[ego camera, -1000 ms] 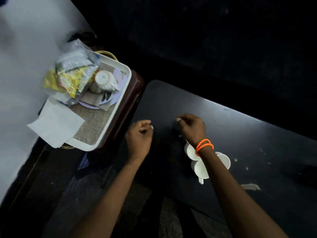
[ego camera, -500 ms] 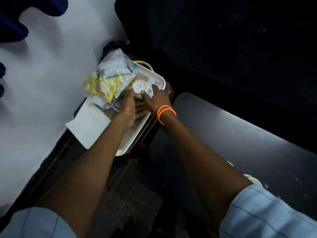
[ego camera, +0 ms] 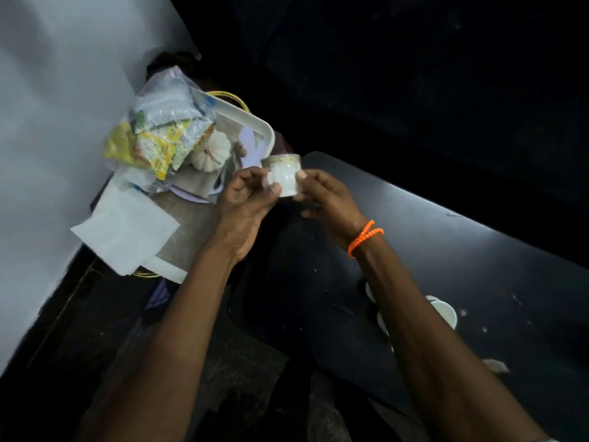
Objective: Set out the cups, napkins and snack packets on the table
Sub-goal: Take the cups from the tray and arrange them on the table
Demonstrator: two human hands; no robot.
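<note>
Head view: both hands, left [ego camera: 243,199] and right [ego camera: 328,199], are pinching 1 cup [ego camera: 284,175], standing upright, mouth tilting away; table [ego camera: 462,250] cups [ego camera: 444,312] are partly hiding behind the right arm.

No readable text anywhere — printing on the yellow-and-green snack packets [ego camera: 149,145] inside the clear bag too small and blurred to make out; gold-trimmed cup [ego camera: 284,175] showing only a decorative band, no letters or numbers.
</note>
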